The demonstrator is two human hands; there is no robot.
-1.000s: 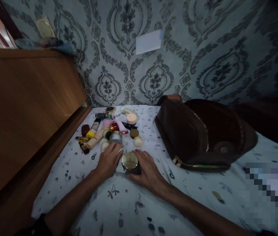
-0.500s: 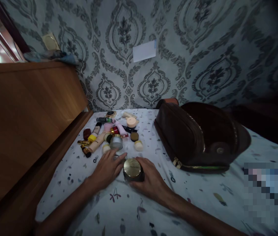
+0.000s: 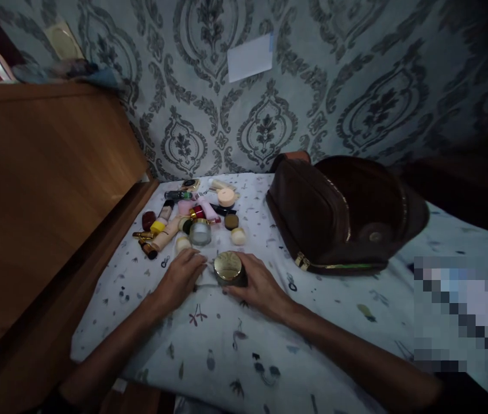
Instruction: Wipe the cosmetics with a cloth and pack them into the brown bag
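Note:
My right hand [image 3: 263, 287] is wrapped round a dark cosmetic jar [image 3: 229, 269] with a shiny gold lid, upright at the cloth. To its left, my left hand [image 3: 182, 280] rests low with its fingers bent and drawn together; whatever they may hold is hidden. Just beyond the fingers stand a small cream-lidded jar [image 3: 183, 245] and a frosted jar [image 3: 200, 233]. Another small jar with a pale yellow lid [image 3: 238, 236] sits past the gold lid. Behind these lies a loose group of cosmetics, including a beige tube [image 3: 166, 234] and a peach round compact [image 3: 226, 197].
A brown leather bag [image 3: 308, 213] stands at the right with its top unzipped. On the left rises a wooden panel [image 3: 49, 172]. The patterned white cloth [image 3: 226, 333] covers the surface up to the papered wall [image 3: 265, 126]. A blurred-out patch covers the far right.
My left hand's fingers have drawn away from the jar and bent together. My right hand keeps its hold on the jar. The whole view has shifted, with things sitting higher in the picture.

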